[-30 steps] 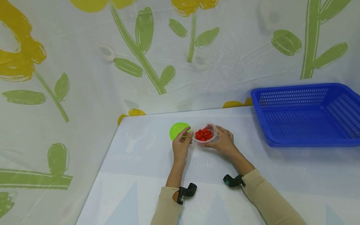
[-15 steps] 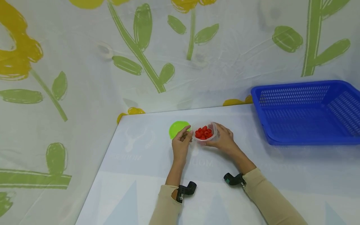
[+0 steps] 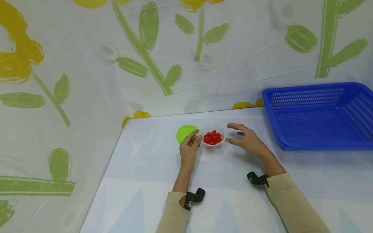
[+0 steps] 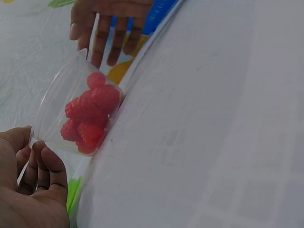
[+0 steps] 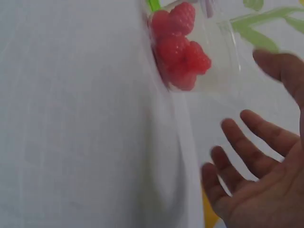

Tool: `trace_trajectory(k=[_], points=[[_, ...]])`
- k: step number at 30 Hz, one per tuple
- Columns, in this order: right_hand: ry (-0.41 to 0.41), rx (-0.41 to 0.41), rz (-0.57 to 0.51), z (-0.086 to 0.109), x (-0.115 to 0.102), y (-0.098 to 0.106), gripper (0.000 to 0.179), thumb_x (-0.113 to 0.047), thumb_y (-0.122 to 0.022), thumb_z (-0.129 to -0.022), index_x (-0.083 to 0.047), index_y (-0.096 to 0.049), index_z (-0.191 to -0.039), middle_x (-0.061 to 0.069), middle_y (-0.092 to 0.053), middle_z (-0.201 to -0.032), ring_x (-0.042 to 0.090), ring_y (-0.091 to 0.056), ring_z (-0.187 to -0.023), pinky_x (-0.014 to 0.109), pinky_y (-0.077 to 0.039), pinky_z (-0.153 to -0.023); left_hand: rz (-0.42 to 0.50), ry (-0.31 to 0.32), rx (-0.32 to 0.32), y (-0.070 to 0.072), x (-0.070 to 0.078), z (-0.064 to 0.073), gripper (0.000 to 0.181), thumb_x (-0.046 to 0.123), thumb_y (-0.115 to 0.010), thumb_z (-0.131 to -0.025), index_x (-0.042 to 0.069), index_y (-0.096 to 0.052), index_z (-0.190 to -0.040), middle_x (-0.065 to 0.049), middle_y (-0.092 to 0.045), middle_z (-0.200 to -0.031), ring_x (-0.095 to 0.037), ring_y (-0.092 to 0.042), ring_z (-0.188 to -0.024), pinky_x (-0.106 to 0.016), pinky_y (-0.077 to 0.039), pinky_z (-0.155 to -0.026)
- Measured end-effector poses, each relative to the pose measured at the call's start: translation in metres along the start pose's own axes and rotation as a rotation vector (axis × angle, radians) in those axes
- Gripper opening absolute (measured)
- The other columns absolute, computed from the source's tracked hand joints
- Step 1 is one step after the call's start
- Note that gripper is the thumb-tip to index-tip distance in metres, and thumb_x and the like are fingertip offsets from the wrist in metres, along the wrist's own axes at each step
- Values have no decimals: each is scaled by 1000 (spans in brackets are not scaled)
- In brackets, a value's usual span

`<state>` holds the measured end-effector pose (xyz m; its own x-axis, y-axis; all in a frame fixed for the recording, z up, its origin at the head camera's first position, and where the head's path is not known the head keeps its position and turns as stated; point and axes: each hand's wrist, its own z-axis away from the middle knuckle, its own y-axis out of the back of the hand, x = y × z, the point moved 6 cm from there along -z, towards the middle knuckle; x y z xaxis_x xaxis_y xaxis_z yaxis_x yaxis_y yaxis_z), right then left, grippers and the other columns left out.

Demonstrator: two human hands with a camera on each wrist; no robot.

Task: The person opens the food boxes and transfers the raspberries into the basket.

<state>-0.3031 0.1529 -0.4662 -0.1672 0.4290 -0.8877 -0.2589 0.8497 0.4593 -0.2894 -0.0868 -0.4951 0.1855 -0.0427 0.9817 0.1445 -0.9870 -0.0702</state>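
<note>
A clear plastic container stands on the table with several red raspberries in it. My left hand is at its left rim. In the left wrist view the thumb and curled fingers pinch the edge of the clear cup. My right hand is apart from the container on its right side, thumb and fingers spread and holding nothing. The right wrist view shows a gap between the fingers and the cup wall. A bright green round lid lies left of the container, partly hidden by my left hand.
A large blue plastic basket stands at the back right of the white table. Behind the table hangs a white curtain printed with yellow flowers and green leaves.
My right hand has let go of the container and drawn back to the right with its fingers spread. The container now sits level. My left hand has stayed at its rim.
</note>
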Motion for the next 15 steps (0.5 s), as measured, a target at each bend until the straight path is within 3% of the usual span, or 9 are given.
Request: trace_trajectory(k=[4, 8, 15], points=[[101, 111, 72, -1, -14, 3, 44, -24, -76, -91, -7, -65, -130, 10, -51, -138, 33, -42, -133, 57, -35, -109, 0, -7, -17, -2, 1, 0, 31, 21, -72, -95, 8, -71, -123, -4, -62, -95, -19, -59, -78, -20, -51, -70], [179, 137, 177, -4, -29, -3, 30, -15, -76, -90, -4, -72, -118, 14, -53, -132, 38, -42, -129, 63, -34, -105, -7, 5, -6, -2, 1, 1, 30, 21, -72, -95, 11, -72, -122, -3, -62, -95, -20, -59, -79, -22, -51, -70], [168, 117, 283, -14, -40, -14, 27, -18, -76, -90, -3, -74, -113, 16, -52, -134, 41, -37, -131, 64, -29, -106, -21, 12, 18, 0, 1, 1, 26, 21, -73, -94, 17, -74, -119, -2, -62, -94, -17, -60, -77, -23, -52, -69]])
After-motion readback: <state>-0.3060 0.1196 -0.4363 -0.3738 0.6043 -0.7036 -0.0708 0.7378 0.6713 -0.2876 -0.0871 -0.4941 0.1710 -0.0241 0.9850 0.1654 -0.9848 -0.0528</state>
